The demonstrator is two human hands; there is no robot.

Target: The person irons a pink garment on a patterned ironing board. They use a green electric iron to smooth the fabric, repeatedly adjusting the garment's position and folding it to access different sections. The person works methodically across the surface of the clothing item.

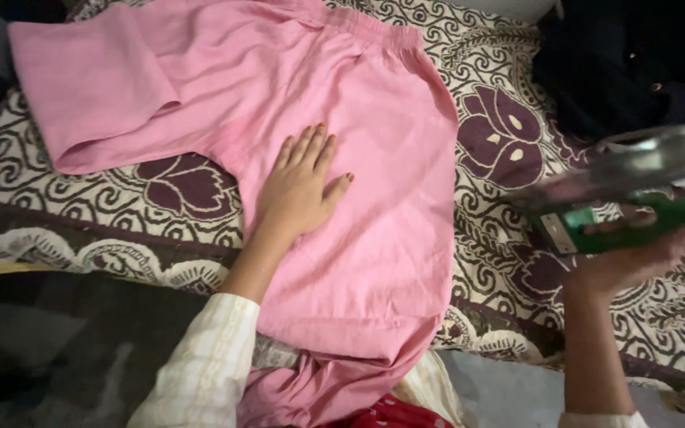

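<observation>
Left hand [303, 186]: flat, palm down, fingers spread and released, pressing on the pink trousers [358, 158]. It grasps nothing; the open palm appears to pin the fabric smooth against the surface below.

Right hand [636, 254]: raised off the bed at the right of the view, fingers clenched around the green handle of a clothes iron [628, 194]. The iron is blurred. Its shiny metal sole faces up and away from the cloth, well apart from the trousers, which keeps the plate off the fabric. A pale rectangular label sits on the green body near the handle's left end; print too small to tell.

Pink trousers: spread across the bed, elastic waistband toward the top of the view, one leg out to the left, the other running down toward the person and bunching at the bottom edge.

Bedsheet [200, 198]: cream with dark scroll pattern and large purple flowers; it carries the trousers as an ironing surface.

Dark cloth [628, 63]: heaped at the upper right, near the iron.

Red spotted fabric [394, 414]: bottom edge, just beside the bunched leg.
</observation>
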